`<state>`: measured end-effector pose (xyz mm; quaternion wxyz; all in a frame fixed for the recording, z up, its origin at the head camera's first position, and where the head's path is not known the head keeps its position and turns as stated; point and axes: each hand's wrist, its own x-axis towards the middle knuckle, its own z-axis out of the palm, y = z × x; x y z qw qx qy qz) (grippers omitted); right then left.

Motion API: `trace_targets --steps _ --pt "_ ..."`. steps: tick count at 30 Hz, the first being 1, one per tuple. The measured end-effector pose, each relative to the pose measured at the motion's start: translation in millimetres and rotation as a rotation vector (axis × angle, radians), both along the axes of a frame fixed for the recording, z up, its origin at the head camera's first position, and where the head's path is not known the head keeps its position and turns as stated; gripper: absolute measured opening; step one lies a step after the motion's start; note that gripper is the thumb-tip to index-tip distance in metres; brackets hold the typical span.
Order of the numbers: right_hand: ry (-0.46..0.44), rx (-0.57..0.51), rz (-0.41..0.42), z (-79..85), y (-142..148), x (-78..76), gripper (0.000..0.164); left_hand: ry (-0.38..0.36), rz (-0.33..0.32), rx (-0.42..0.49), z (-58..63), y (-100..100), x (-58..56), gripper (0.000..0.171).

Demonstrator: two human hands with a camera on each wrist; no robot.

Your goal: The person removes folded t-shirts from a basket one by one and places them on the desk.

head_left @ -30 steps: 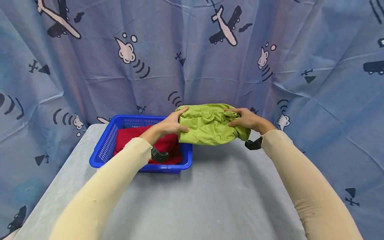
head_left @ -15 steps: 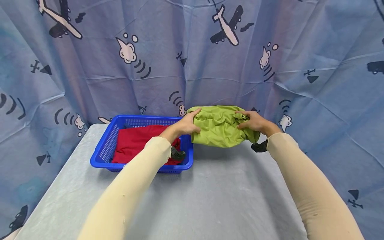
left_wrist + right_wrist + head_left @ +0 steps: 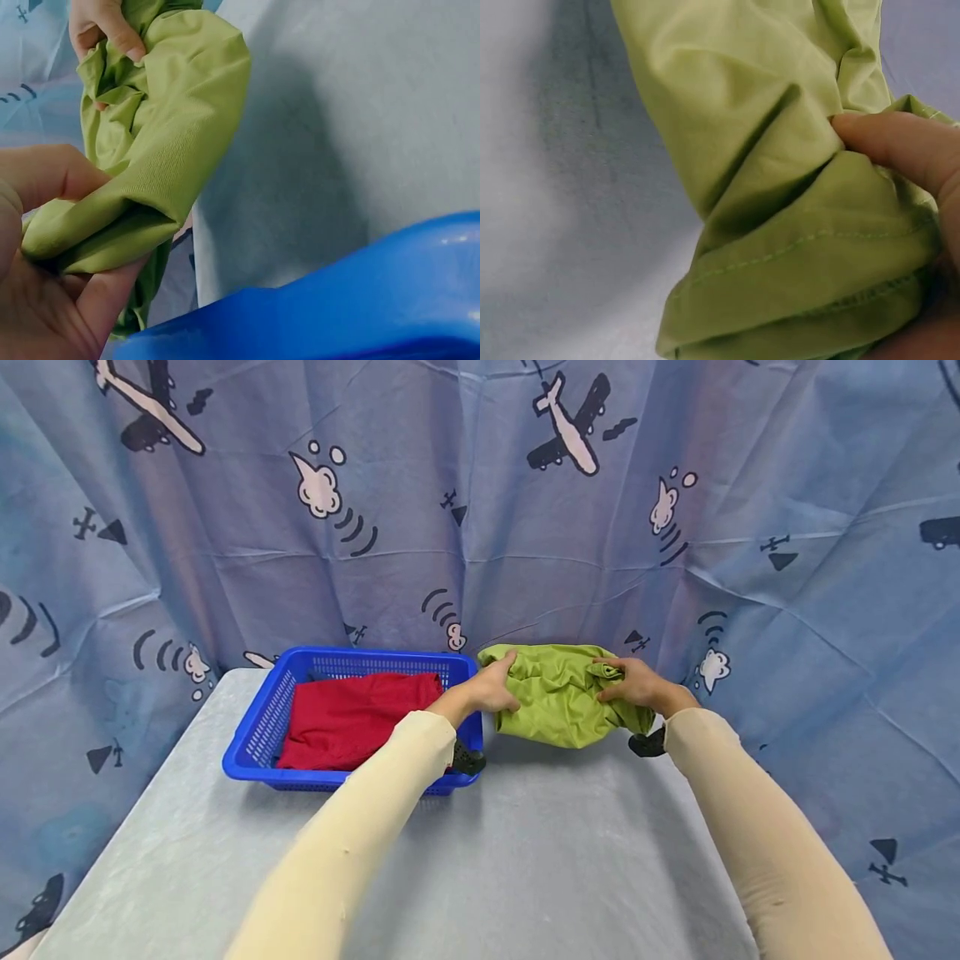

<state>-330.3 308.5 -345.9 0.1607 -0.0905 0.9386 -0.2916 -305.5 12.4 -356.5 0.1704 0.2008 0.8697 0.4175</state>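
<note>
Basket (image 3: 255, 773) of blue plastic, with pierced walls and a smooth rim, stands at the left on a pale grey table (image 3: 525, 860). Inside it lies a red cloth (image 3: 352, 718), folded to a roughly rectangular shape with a fairly flat top, and the mesh shows to its left and behind it. The cloth's right end is hidden under the person's left arm, whose cream sleeve (image 3: 360, 852) crosses the basket's front right part; a black band (image 3: 468, 758) shows at that wrist.

Just past the basket's right side, the left hand (image 3: 487, 687) grips the near end of a green cloth (image 3: 558, 697), thumb on top and fingers beneath, as the left wrist view shows. That green cloth is outside the basket, to its right, stretched between the two hands as a loose, creased bundle with an open fold at its left end. Shadow falls on the table by it; whether its underside touches the surface I cannot tell.

At the bundle's right end, the right hand (image 3: 637, 683) holds it, the thumb pressed into the fabric near a bunched fold; a stitched hem shows close by in the right wrist view. Another black band (image 3: 647, 743) sits below that wrist, and the right sleeve (image 3: 757, 827) is cream too. Behind everything hangs a blue curtain (image 3: 450, 485) printed with aeroplanes and clouds.
</note>
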Motion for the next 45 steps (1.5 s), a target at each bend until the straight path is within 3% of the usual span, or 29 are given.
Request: trace_targets --steps 8,14,21,29,36,45 --pt "-0.005 0.021 0.004 -8.3 -9.4 -1.6 0.078 0.014 -0.017 -0.179 1.4 -2.8 -1.6 0.100" --pt "0.013 0.020 0.004 -14.7 -14.0 -4.7 0.079 0.006 -0.011 -0.238 5.9 0.1 -0.8 0.097" --pt "-0.008 0.027 -0.011 -31.5 -15.9 -4.7 0.079 0.021 0.002 -0.341 3.0 7.1 -1.4 0.093" --pt "-0.006 0.035 -0.024 -36.9 -16.4 -4.9 0.078 0.061 0.058 -0.429 0.0 12.1 -4.7 0.083" --pt "-0.005 0.035 -0.021 -42.4 -21.6 -6.7 0.080 0.062 0.085 -0.504 1.1 17.5 3.3 0.078" --pt "0.005 0.066 -0.020 -46.4 -29.0 -7.1 0.085 0.039 0.096 -0.462 1.1 22.0 3.9 0.079"
